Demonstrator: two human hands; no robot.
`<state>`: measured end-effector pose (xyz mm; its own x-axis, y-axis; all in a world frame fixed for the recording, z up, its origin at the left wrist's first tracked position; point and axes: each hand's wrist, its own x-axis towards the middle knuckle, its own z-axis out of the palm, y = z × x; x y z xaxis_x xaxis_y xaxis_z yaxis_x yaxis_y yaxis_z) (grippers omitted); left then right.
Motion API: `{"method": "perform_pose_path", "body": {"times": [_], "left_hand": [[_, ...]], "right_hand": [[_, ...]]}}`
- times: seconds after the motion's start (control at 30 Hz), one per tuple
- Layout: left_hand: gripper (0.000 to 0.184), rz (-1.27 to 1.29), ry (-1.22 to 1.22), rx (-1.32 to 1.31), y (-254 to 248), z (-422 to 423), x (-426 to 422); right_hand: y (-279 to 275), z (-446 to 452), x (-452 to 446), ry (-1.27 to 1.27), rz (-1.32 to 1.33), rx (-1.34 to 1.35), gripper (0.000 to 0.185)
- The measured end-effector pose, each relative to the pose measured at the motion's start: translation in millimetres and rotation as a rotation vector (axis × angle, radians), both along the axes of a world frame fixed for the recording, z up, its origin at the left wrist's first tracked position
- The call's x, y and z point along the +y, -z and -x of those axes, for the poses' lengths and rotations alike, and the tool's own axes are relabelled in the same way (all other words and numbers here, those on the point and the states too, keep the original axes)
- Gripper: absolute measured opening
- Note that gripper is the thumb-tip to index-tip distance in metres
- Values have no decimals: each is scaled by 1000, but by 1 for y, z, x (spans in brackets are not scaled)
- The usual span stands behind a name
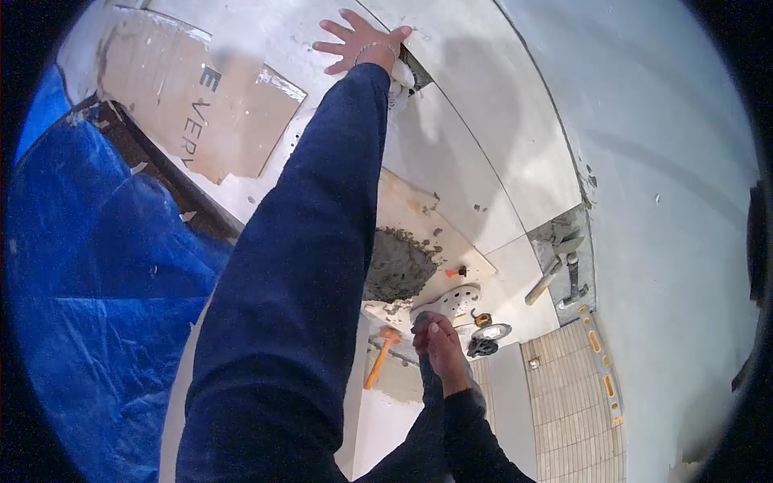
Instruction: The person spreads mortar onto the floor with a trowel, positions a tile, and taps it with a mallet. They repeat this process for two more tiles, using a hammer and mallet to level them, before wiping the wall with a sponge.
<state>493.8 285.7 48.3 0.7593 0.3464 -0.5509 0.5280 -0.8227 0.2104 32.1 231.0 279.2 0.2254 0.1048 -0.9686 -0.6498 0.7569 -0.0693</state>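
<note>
My left hand (362,44) reaches far forward, palm down with fingers spread, on a large pale floor tile near a narrow gap. A cord bracelet circles its wrist. Beneath the wrist, a crumpled white thing (400,90) is partly hidden. My right hand (441,344) is closed close to my body, beside a white perforated clog (455,302). Its fingers curl around something grey and dark that I cannot make out. Between the hands, a patch of wet grey mortar (398,266) lies on a pale board, partly behind my left sleeve.
An orange-handled mallet (382,354), a trowel (551,274), a hammer (573,282) and a tape measure (481,319) lie nearby. A spirit level (602,362) rests beside mosaic tile (568,410). Left are cardboard (233,113) and a blue tarp (105,338); a pale wall (660,241) rises right.
</note>
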Motion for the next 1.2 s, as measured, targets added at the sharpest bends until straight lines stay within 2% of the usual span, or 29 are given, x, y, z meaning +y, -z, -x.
{"method": "perform_pose_path", "body": {"times": [0.3,0.4,0.43,0.5,0.53,0.57,0.63,0.67,0.73,0.77,0.83,0.97,1.07,1.13,1.2], "left_hand": [[114,-49,125,-19,7,-3,-4],[80,-355,441,-315,-7,14,-11],[80,-328,453,-304,-8,26,-22],[54,-149,753,-477,-8,48,-45],[47,-246,952,-208,-11,59,-62],[43,-168,959,-594,7,90,-71],[41,47,1071,-483,3,133,-108],[41,59,1076,-485,5,149,-126],[55,170,1235,-361,19,179,-159],[55,173,1240,-368,19,193,-171],[44,252,1356,-405,11,221,-194],[45,315,1458,-488,24,241,-237],[49,233,1565,-396,24,244,-260],[39,253,1551,-383,21,246,-266],[39,276,1540,-443,22,245,-267]], "right_hand": [[17,1,-3,102,84,-74,34],[16,11,-7,127,152,-27,35],[15,10,-13,97,163,23,35],[11,13,-8,61,196,109,35],[10,16,-17,3,202,127,34],[7,17,-19,-18,196,140,34],[-2,24,-23,-1,230,152,34],[-3,26,-31,-32,246,140,34],[-10,36,-44,4,277,173,34],[-10,43,-49,71,308,182,33],[-9,56,-56,139,344,202,29],[-16,69,-61,176,345,181,27],[-24,78,-64,196,309,147,27],[-26,85,-67,223,289,148,27],[-28,86,-72,248,270,139,27]]}}
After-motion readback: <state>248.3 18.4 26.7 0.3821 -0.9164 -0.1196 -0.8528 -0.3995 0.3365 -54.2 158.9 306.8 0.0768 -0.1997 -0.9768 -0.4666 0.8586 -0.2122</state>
